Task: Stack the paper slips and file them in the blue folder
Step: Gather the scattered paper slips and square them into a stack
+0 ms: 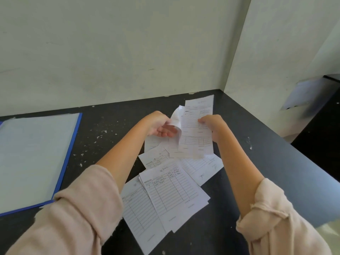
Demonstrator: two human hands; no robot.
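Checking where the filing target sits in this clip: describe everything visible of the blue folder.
The blue folder lies flat on the dark table at the far left, well apart from the scattered slips. Only its blue border shows, along the right and near edges; the top face looks pale and slightly translucent, like a plastic cover or an inner sheet, which one cannot be told. Its left part runs out of view. The left sleeve overlaps its near corner. Neither hand touches it.
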